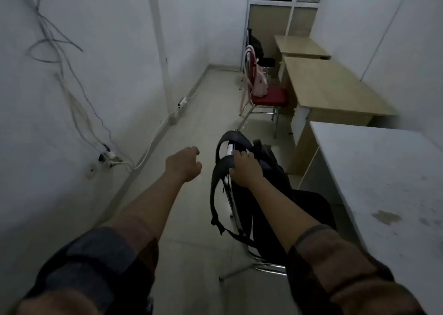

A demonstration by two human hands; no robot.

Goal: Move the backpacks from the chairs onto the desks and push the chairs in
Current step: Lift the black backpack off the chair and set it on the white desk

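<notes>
A black backpack [268,170] sits on the nearest chair [259,264], which has chrome legs and stands left of a white desk [383,175]. My right hand [244,168] grips the top of this backpack by its straps. My left hand [184,163] hovers over the floor to the left of the bag, fingers loosely curled, holding nothing. Farther on, a pink backpack [260,79] leans on a red chair [271,97] beside a wooden desk [335,91]. Behind it a dark backpack [255,44] rests on a third chair near another wooden desk [299,47].
The left wall carries loose cables [55,41] running down to a power strip [109,157] on the floor; a second power strip [182,102] lies farther along the skirting. A tiled aisle [206,113] runs between the left wall and the chairs. Window panels [282,14] close the far end.
</notes>
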